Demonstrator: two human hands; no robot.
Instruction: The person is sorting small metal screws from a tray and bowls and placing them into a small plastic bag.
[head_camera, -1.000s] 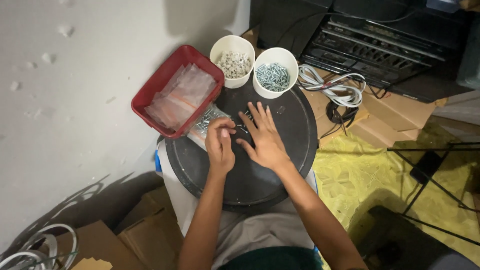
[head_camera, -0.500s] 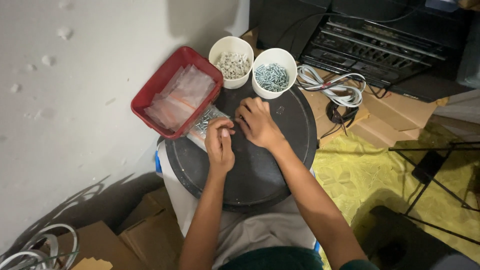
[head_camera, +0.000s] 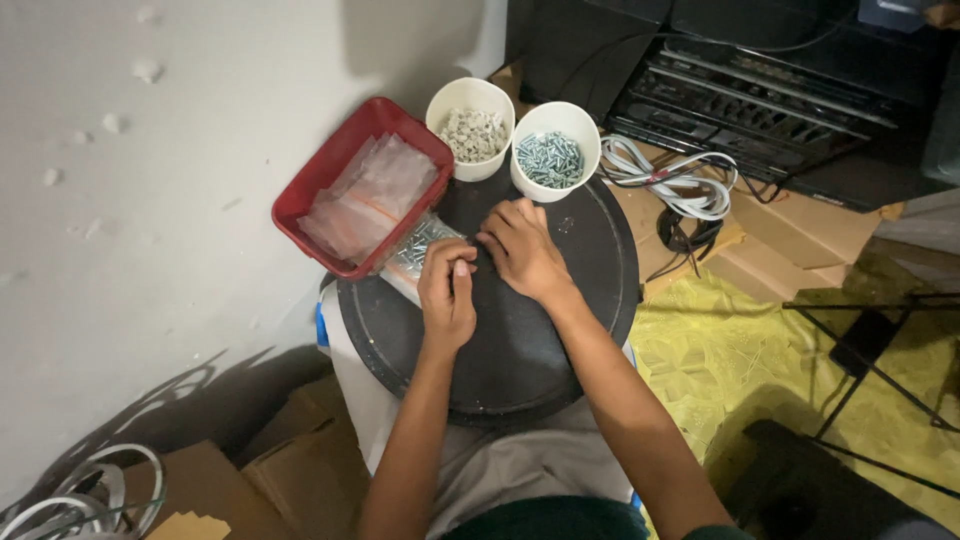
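Observation:
My left hand (head_camera: 447, 291) rests on a round black tray (head_camera: 560, 330), its fingers curled and pinching something small near a clear bag of screws (head_camera: 417, 253). Just to its right, my right hand (head_camera: 522, 250) lies on the tray with fingers bent, fingertips close to the left hand's; what it holds is too small to see. Two white cups stand at the tray's far edge: one (head_camera: 470, 128) with pale plastic plugs, one (head_camera: 554, 152) with silvery screws. A red bin (head_camera: 361, 187) of clear plastic bags sits at the far left.
A white wall (head_camera: 130, 200) runs along the left. Black audio equipment (head_camera: 760, 90) and coiled white cable (head_camera: 675, 185) lie beyond the tray. Cardboard boxes (head_camera: 250, 480) sit below left, a yellow patterned cloth (head_camera: 720, 350) on the right.
My right hand has gone from spread flat on the tray to curled, and has drawn toward the left hand. The left hand has hardly moved.

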